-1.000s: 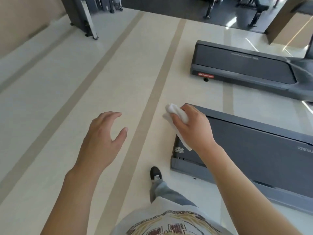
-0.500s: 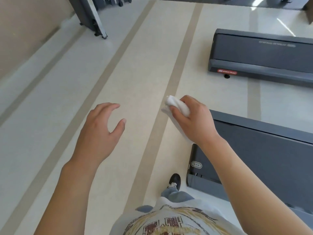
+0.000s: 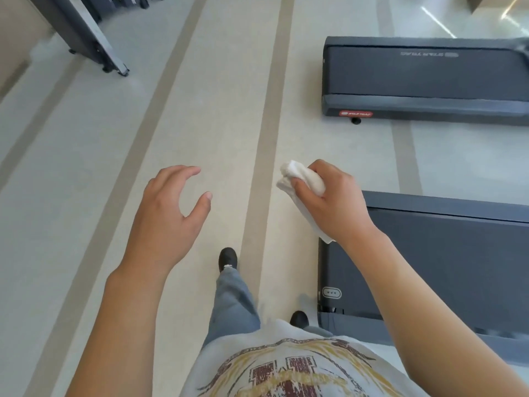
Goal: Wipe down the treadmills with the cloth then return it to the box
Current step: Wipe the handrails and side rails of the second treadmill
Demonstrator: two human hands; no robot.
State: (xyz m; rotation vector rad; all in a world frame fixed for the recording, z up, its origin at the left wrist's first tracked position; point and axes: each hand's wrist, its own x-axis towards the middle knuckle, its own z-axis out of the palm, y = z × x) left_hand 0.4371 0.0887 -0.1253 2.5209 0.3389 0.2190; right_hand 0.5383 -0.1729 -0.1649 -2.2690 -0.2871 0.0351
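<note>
The floor was pale and smooth, with darker beige stripes running away from the person, and light reflections showed far ahead on the right. Two dark grey treadmills were in view: the near treadmill lay below and to the right of the right hand's fingers, and the far treadmill stood well beyond them. One dark machine base stood far ahead of the left fingers. The right hand grasped one white cloth, crumpled into a wad, its fingers curled round it and a loose end hanging under the palm. The left hand held nothing, with its fingers relaxed and slightly bent above the floor.
</note>
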